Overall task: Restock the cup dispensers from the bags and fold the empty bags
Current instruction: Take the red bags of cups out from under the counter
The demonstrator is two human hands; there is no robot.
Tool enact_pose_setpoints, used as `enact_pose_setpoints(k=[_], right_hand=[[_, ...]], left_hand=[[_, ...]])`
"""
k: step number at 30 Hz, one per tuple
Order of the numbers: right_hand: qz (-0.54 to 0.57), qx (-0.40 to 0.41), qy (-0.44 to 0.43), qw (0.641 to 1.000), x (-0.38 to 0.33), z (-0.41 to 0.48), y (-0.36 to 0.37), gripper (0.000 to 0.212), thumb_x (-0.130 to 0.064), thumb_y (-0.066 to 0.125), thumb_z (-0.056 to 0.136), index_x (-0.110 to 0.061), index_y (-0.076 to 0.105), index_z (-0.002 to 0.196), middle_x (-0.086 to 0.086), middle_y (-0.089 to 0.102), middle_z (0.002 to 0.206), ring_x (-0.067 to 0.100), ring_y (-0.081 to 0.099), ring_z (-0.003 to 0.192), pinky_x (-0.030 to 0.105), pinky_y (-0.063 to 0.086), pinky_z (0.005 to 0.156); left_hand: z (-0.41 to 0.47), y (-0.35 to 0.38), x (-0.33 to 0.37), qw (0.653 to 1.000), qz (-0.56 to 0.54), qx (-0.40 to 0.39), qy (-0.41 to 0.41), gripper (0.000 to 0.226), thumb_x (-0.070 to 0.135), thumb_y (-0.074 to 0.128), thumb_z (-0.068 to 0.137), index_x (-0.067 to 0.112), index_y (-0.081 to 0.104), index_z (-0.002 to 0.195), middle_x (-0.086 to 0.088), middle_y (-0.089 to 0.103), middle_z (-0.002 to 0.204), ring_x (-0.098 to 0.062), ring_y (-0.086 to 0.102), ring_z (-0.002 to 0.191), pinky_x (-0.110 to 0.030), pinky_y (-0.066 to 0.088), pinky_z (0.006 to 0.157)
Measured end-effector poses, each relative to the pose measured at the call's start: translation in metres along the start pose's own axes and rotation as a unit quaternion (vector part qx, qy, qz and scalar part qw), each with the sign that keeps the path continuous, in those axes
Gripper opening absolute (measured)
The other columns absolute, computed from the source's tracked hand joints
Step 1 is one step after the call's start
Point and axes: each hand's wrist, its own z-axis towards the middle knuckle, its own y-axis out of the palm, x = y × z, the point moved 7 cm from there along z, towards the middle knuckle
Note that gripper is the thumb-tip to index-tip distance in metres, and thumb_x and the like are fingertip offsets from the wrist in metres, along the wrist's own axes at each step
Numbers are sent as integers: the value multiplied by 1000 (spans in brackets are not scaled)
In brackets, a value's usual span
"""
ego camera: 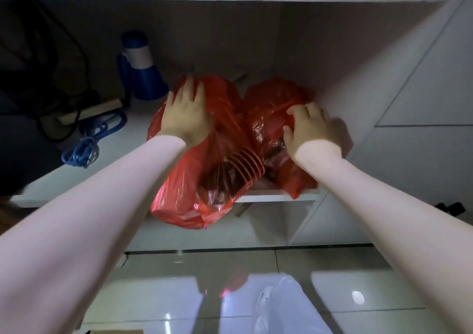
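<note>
Two red plastic bags lie side by side on a low white cabinet shelf [268, 197]. The left red bag [194, 185] hangs over the shelf's front edge and shows a stack of red cups [243, 164] through the plastic. My left hand [185, 115] rests flat on top of this bag, fingers spread. The right red bag [271, 108] lies against the cabinet's right wall. My right hand [313, 129] presses on its top, fingers curled onto the plastic. No cup dispenser is in view.
A blue and white megaphone [140, 70] stands at the back left of the shelf. A blue cord [89, 141], a power strip [89, 109] and dark cables lie left. A white plastic bag [279, 305] lies on the glossy tiled floor [153, 295] below.
</note>
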Motion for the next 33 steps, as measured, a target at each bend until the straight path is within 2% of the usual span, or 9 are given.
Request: enact_pose_setpoints(k=[5, 9, 13, 18, 21, 24, 28, 31, 33], right_hand=[[-52, -4, -3, 999, 1, 10, 12, 57, -32, 59, 87, -22, 37, 139, 14, 27, 146, 37, 25, 133, 47, 31, 105], [-10, -88, 32, 996, 8, 13, 34, 75, -32, 61, 88, -33, 16, 149, 13, 1, 158, 44, 21, 137, 48, 32, 106], [30, -122, 35, 991, 3, 6, 50, 74, -28, 60, 89, -28, 18, 149, 16, 34, 144, 38, 50, 118, 41, 45, 90], [16, -100, 86, 991, 8, -8, 53, 56, -26, 57, 91, -17, 33, 141, 16, 61, 117, 37, 59, 105, 39, 46, 80], [14, -88, 79, 993, 10, -13, 50, 35, -20, 54, 92, -18, 50, 127, 12, 60, 117, 35, 57, 106, 38, 46, 79], [-10, -47, 54, 997, 12, -14, 46, 25, -12, 51, 92, -19, 62, 113, 11, 47, 123, 33, 42, 118, 39, 40, 91], [47, -52, 54, 996, 9, -24, 52, 27, -7, 50, 89, -19, 49, 114, 13, 24, 148, 36, 21, 138, 43, 26, 107], [123, -35, 65, 990, 11, -40, 43, 36, 4, 41, 84, -10, 41, 117, 18, 47, 124, 38, 52, 104, 34, 37, 77], [138, 11, 52, 989, 8, -50, 23, 36, 6, 39, 80, -9, 44, 112, 19, 54, 107, 39, 54, 90, 37, 38, 72]], left_hand=[[29, 27, -14, 994, 5, -87, -65, 84, 55, 54, 85, 32, 6, 151, -11, -4, 159, -39, 0, 144, -59, 2, 114], [19, 45, -6, 991, 19, -117, -61, 76, 49, 64, 82, 29, 28, 145, -15, 17, 154, -45, 21, 135, -54, 24, 108], [10, 37, 17, 997, 24, -78, 8, 52, 28, 64, 84, 14, 48, 131, -22, 42, 128, -43, 39, 117, -51, 40, 97], [-11, 24, 28, 998, -51, 0, 25, 60, 20, 63, 84, 7, 33, 134, -21, 56, 116, -43, 52, 106, -47, 43, 85], [-21, 22, 22, 999, -47, -1, 2, 77, 28, 64, 84, 10, 21, 145, -21, 62, 109, -44, 59, 97, -46, 46, 76], [-25, 13, 23, 1000, -13, 14, -1, 52, 26, 58, 86, 20, 45, 136, -21, 65, 110, -44, 61, 94, -47, 49, 77], [-36, -6, 34, 998, -19, 50, 14, 45, 12, 54, 83, 25, 59, 125, -15, 66, 111, -43, 60, 96, -46, 49, 77], [-54, -15, 54, 995, -43, 62, 58, 42, 15, 56, 82, 22, 60, 123, -12, 64, 112, -39, 56, 103, -44, 47, 77], [-68, -26, 69, 992, -38, 83, 91, 36, 17, 57, 85, 20, 62, 121, -11, 64, 111, -38, 54, 102, -43, 47, 74]])
